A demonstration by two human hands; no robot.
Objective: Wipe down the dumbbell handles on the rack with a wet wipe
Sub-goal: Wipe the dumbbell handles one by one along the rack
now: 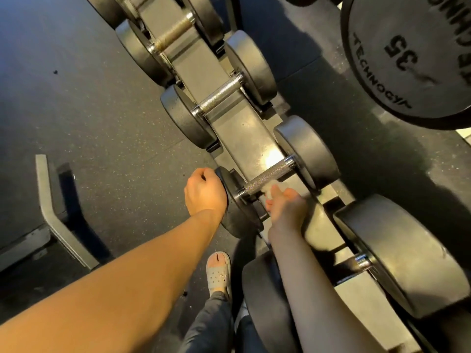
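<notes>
Floor (89, 110), dark and speckled, is seen all over the left side of the frame. A grey metal rack (237, 128) is seen running from the top middle down to the lower right, with dumbbells laid across it. A very big round weight (407, 59) marked 35 is seen in the upper right corner. The dumbbell (309, 151) being cleaned is found just below the middle of the frame. The left hand (205, 192) is laid against its round end on the left. The fingers are curled in, but it cannot be told if the end is gripped. The right hand (285, 206) is blurred. A grey sandal (219, 273) is seen at the bottom middle. The dumbbell's rough silver handle (270, 177) is brightly lit. The white wet wipe (270, 186) is pinched in the right fingertips and pressed to the handle's lower side.
</notes>
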